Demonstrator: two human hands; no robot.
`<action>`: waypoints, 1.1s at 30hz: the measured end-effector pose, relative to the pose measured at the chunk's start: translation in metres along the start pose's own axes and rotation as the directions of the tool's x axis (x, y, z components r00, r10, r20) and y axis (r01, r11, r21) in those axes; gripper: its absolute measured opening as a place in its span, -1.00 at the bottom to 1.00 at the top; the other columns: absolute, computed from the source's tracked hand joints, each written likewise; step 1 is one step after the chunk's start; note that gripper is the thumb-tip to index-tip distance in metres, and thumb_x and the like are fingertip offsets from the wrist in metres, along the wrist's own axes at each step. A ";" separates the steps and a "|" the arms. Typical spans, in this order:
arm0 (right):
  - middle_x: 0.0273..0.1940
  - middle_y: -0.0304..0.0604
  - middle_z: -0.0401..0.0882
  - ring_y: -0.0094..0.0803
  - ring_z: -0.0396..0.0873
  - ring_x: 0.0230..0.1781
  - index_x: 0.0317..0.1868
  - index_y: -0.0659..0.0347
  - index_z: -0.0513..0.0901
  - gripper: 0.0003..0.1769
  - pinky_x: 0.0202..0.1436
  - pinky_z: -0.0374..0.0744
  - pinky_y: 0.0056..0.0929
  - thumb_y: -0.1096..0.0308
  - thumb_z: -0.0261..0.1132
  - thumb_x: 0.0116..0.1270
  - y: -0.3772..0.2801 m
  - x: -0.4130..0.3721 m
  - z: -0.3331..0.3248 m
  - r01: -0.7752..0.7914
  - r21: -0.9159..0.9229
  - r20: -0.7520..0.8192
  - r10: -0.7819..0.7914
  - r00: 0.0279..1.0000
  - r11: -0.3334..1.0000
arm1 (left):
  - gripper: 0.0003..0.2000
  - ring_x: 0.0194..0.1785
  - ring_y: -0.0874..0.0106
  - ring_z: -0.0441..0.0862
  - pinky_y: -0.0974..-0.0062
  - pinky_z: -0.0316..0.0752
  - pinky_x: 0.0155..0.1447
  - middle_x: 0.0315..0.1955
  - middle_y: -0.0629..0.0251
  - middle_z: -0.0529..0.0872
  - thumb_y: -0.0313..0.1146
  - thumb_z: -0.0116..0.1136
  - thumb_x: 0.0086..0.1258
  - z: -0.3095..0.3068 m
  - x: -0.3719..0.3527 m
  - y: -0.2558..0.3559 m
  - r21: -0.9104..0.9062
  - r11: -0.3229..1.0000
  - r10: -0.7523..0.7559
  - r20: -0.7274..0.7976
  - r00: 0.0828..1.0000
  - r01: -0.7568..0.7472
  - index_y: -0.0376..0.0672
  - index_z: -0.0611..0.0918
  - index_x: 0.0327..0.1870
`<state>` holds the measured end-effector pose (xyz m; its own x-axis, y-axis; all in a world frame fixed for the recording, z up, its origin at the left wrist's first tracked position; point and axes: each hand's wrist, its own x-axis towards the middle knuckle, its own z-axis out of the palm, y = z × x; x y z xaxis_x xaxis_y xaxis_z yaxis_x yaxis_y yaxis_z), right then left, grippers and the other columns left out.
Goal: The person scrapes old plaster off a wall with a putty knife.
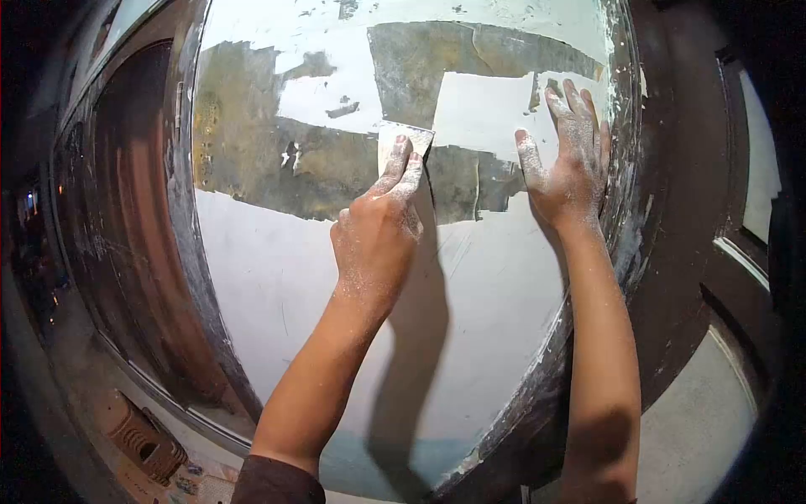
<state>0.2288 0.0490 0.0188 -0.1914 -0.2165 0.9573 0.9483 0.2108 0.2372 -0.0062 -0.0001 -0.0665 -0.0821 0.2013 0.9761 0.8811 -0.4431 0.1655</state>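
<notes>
My left hand (375, 231), dusted with white powder, grips a putty knife (395, 139). Two of its fingers lie along the whitish flat blade, which widens toward a straight top edge against the panel (336, 269); the handle is hidden in the hand. To the right, my right hand (575, 164) rests with fingers spread on or very near the panel, holding nothing, its fingertips white with powder. White filler covers much of the panel, with ragged bare grey-brown patches (252, 151) across its upper part.
A dark frame strip (625, 202) smeared with white borders the panel on the right. On the left stands a dark wooden door (138, 210). A brown plastic chair (144, 441) sits low at the left. Shadows of my arms fall on the panel.
</notes>
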 end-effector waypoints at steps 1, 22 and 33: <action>0.67 -0.15 0.26 -0.09 0.08 0.74 0.57 -0.01 0.45 -0.28 0.75 -0.02 0.17 -0.05 0.31 0.48 0.001 0.000 0.001 0.001 0.001 0.000 -0.001 1.000 1.000 | -0.36 -0.07 0.14 0.84 0.17 0.75 -0.08 0.51 0.60 0.54 -0.62 0.13 0.23 0.000 0.002 -0.001 0.000 1.000 -0.001 -0.001 1.000 0.001 0.09 0.68 0.39; 0.63 -0.11 0.32 -0.11 0.14 0.71 0.50 0.03 0.49 -0.27 0.73 0.01 0.17 -0.07 0.37 0.41 0.001 0.001 0.001 0.013 0.019 -0.032 -0.013 0.999 1.000 | -0.56 0.16 0.07 0.78 0.22 0.68 0.23 0.39 0.43 0.65 -0.52 0.02 0.48 0.001 0.035 0.009 -0.033 0.999 0.005 -0.084 0.996 -0.008 0.04 0.74 0.30; 0.63 -0.10 0.31 -0.10 0.12 0.71 0.49 0.07 0.50 -0.25 0.74 -0.01 0.16 -0.06 0.39 0.38 -0.001 0.001 -0.003 0.014 0.029 -0.019 -0.013 1.000 0.999 | -0.54 0.14 0.00 0.77 0.12 0.66 0.26 0.41 0.46 0.62 -0.50 0.00 0.49 -0.002 0.051 0.017 -0.003 1.000 -0.011 -0.059 0.998 0.011 0.06 0.71 0.34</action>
<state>0.2282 0.0461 0.0188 -0.1988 -0.2375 0.9508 0.9378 0.2356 0.2549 0.0038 0.0006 -0.0140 -0.1196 0.1541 0.9808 0.8787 -0.4433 0.1769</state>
